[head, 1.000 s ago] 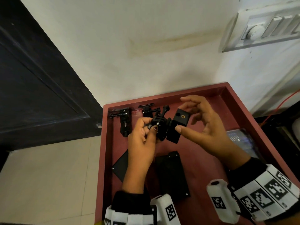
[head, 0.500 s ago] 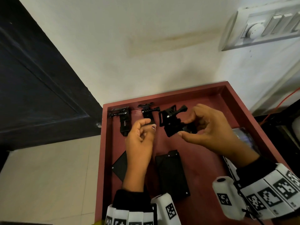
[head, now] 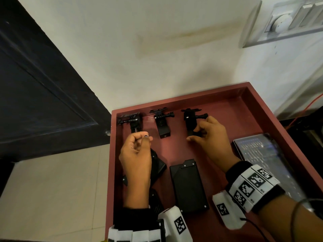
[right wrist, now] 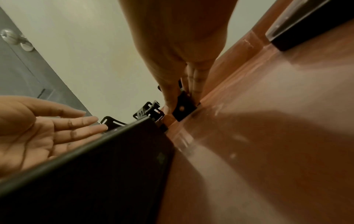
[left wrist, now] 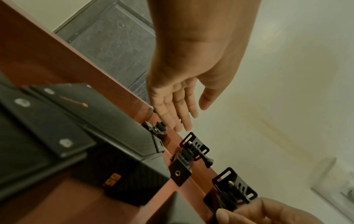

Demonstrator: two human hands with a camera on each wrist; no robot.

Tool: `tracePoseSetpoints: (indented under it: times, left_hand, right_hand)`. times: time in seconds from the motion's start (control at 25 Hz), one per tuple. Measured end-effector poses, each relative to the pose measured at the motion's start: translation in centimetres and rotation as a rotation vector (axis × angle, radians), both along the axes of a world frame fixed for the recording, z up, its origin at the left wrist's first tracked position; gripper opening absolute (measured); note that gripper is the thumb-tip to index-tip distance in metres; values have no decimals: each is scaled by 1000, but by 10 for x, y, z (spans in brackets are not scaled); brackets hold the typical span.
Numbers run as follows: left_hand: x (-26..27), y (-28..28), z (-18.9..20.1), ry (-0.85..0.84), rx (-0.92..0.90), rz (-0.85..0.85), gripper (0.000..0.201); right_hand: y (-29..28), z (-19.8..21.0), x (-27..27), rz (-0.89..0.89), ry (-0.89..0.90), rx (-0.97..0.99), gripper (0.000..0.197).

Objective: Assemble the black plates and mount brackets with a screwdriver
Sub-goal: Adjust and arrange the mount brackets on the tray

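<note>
**Third bracket down at the back of the tray**

Your right hand [head: 212, 137] pinches the rightmost mount bracket [head: 190, 123] beside two others. Left hand [head: 136, 154] hangs relaxed, empty, over a black plate [head: 187, 186]. Tablet [head: 262, 154] sits right; red tray [head: 262, 109] against a white wall.

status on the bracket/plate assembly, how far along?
Done: two mount brackets, left and middle, stand in a row at the far wall of the red tray. In hand: the right hand grips a third bracket beside them; the left hand is open and holds nothing. Left: the black plates lie loose, no bracket on them. No screwdriver in view.
</note>
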State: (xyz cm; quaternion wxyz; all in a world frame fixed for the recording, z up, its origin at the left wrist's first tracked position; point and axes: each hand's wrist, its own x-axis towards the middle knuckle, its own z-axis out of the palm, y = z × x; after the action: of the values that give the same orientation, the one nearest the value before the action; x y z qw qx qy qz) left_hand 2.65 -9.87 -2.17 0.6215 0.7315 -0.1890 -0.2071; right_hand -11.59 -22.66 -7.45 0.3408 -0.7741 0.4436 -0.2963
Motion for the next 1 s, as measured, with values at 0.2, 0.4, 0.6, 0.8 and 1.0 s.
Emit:
tracePoseSetpoints:
  times: [0.2,0.4,0.6,0.8,1.0]
  left_hand:
    - [-1,0,-1,-27,82,-35,23]
    - [-1,1,0,-17,105,-43,22]
    - [0,4,1,-14,176,-81,18]
    - [8,10,-7,-245,427,-131,5]
    - [16,16,1,-518,896,-282,48]
  right_hand:
    - [-6,-8,2,43,-6,-42,19]
    - [-10,-7,0,50,21,-153,28]
    - [-16,-6,-1,64,-2,-101,31]
    - [-18,-6,-2,62,-10,-25,30]
    - [-5,15,3,43,181,-265,17]
